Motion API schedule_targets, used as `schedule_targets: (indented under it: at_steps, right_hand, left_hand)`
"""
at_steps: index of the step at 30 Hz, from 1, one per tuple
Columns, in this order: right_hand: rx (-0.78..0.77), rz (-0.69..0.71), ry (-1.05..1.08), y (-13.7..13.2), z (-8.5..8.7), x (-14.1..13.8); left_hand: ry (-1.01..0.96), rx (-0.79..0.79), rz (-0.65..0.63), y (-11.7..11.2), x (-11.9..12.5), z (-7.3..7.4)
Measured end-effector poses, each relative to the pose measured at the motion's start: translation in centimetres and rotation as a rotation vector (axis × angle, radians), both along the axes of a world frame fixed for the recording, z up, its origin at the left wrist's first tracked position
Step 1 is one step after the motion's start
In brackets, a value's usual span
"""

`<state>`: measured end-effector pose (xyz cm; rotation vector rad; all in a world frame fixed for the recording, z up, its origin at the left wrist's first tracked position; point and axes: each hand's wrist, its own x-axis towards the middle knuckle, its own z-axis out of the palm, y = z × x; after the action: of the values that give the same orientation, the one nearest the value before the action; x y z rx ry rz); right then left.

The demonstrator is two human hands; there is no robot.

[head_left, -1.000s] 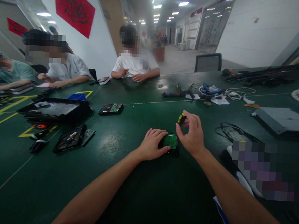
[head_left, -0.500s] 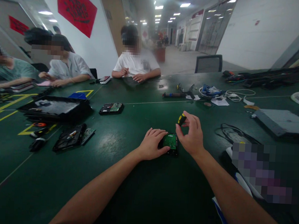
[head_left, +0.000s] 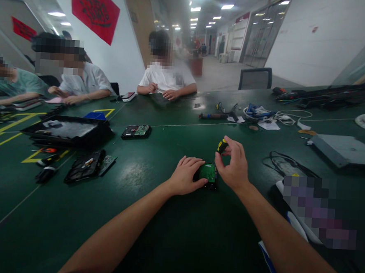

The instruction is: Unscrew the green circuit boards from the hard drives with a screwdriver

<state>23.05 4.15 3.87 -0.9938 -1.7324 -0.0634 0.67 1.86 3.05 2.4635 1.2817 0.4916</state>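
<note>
A hard drive with a green circuit board facing up lies on the table in front of me. My left hand grips it from the left, fingers over the far edge and thumb along the near side. Above its right side, my right hand pinches the yellow-and-black handle of a screwdriver between thumb and fingers. The handle stands nearly upright, leaning slightly. Its shaft and tip are hidden behind my right hand, so I cannot tell whether the tip touches the board.
Left on the green table are a black tray, an opened black case and another board-bearing drive. To the right lie a grey metal box and a black cable. Co-workers sit across the table.
Both hands keep their places on the hard drive and the screwdriver. The screwdriver handle looks slightly turned, and the whole view has shifted a little.
</note>
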Motion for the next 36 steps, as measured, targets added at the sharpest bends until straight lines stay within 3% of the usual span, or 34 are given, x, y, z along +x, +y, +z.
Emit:
schedule_targets:
  at_steps: [36]
  right_hand:
    - [-0.008,-0.013,0.004,-0.06,0.1,-0.08]
  left_hand:
    - [-0.005,0.006,-0.004,-0.04,-0.02,0.02]
